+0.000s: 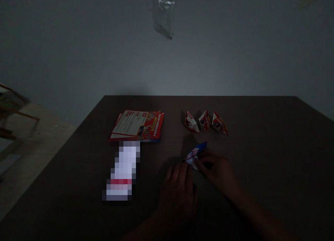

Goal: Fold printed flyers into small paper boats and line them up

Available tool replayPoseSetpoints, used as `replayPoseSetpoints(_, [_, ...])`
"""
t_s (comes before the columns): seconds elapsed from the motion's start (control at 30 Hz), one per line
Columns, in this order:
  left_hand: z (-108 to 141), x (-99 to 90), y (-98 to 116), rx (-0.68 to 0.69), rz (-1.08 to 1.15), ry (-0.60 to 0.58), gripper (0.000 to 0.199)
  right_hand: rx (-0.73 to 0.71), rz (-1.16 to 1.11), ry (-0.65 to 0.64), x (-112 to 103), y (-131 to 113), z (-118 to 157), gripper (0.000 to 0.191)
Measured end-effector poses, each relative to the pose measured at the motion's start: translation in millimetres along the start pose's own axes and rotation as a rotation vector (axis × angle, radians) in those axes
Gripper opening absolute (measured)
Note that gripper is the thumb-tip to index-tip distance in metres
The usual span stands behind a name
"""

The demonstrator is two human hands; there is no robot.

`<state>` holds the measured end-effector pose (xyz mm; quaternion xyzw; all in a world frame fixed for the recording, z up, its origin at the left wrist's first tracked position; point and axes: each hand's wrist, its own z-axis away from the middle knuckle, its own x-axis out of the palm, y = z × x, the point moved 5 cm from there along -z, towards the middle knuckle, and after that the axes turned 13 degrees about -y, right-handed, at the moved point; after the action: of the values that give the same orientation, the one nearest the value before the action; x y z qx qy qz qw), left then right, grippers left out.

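Folded paper [196, 151], blue with a snowflake print and a pale underside, sits on the table [261, 129] directly ahead of both hands as I watch through the head camera. The right hand [216, 168] has thumb and fingers closed on its right side, the thumb at the pale lower part and the fingers around behind the blue. The left hand [179, 187] lies palm down, fingertips at the paper's lower left end; I can't tell whether they pinch it or merely press, as the thumb is hidden. My guess is that the left steadies the piece so the right can control its edge. So the paper lies between the two grips, its blue tip slanting up and away to the right. Three small red folded shapes [205, 121] stand in a row beyond, probably set there to stay out of the way, with a stack of leaflets [137, 125] to their left.
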<state>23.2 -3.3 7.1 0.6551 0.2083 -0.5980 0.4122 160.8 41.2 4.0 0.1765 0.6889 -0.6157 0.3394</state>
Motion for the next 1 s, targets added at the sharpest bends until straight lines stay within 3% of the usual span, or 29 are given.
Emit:
replayPoseSetpoints(0.2, [3,1.5,-1,0.006,-0.017,0.025,0.046,0.005,0.002,-0.014,2,0,-1,0.021])
replayPoseSetpoints(0.57, [1,-1.0,1,0.02,-0.032,0.024,0.043,0.019,0.208,-0.002,1,-4,2,0.016])
replayPoseSetpoints(1.0, [3,-9.0,-7,-0.08,-0.067,0.018,0.046,0.101,0.258,-0.037,4,4,1,0.019])
